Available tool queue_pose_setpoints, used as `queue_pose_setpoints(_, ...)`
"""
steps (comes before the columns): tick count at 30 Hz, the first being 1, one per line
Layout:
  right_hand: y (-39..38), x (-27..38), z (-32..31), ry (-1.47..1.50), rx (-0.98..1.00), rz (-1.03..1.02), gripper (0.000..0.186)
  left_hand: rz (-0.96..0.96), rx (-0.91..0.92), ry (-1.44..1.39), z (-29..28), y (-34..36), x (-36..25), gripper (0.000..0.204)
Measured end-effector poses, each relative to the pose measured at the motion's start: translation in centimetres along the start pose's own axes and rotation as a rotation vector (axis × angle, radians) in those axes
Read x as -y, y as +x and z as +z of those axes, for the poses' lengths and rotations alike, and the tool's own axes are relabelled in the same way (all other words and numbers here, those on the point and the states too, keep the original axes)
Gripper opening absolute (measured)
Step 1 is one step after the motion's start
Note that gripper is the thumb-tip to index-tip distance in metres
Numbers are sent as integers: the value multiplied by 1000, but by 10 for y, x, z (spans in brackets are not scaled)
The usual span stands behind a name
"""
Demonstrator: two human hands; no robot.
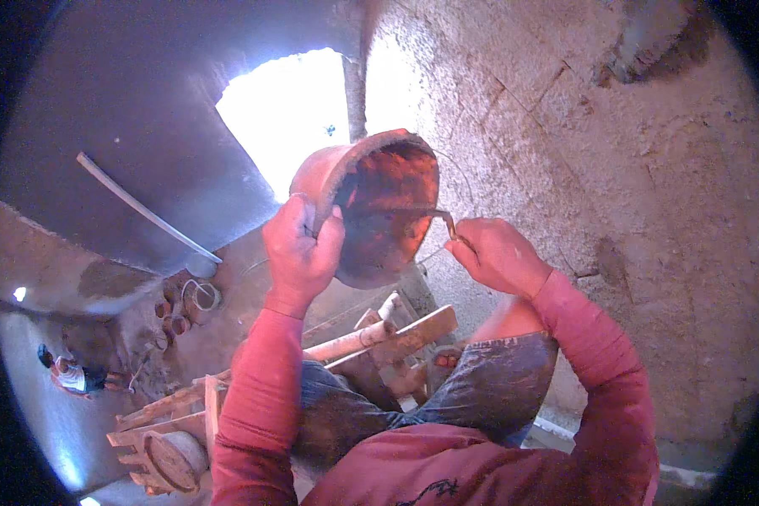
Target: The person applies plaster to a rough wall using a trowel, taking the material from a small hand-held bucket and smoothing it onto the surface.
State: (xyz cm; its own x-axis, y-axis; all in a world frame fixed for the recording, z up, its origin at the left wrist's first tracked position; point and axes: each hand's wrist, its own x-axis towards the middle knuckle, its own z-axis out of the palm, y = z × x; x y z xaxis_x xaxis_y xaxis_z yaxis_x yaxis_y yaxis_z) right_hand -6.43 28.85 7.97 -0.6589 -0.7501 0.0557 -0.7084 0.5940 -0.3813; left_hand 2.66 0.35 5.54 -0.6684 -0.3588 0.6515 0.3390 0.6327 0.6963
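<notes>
The left hand [301, 249] is clamped on the rim of a tilted bucket [375, 251] held up beside the rough wall [557, 143], while the right hand [502, 255] is closed around what looks like a trowel [446, 219] reaching into the bucket's dim inside.

Dull reddish on the bucket [367, 244], and its inside flares orange against smoky grey! Dusty red sleeves [266, 379], faded blue shorts [489, 379] mottled pale. Pinkish-brown wall [641, 236], thin dark lines across it; whitish pipe [143, 203].
</notes>
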Motion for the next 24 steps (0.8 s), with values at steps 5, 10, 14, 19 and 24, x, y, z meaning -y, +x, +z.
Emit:
queue_pose_setpoints(5,45,52,-15,-179,-86,134,23,36,-43,20,-21,-2,-3,27)
queue_pose_setpoints(10,76,62,11,-318,-43,125,19,137,-51,114,-26,5,-3,23)
queue_pose_setpoints(14,67,59,8,-124,204,154,20,265,-36,162,-14,2,-28,13)
queue_pose_setpoints(19,79,27,44,171,524,-49,24,166,-29,102,-36,-18,-36,14)
queue_pose_setpoints(24,64,40,31,830,795,214,33,109,-36,50,-45,-15,-50,19)
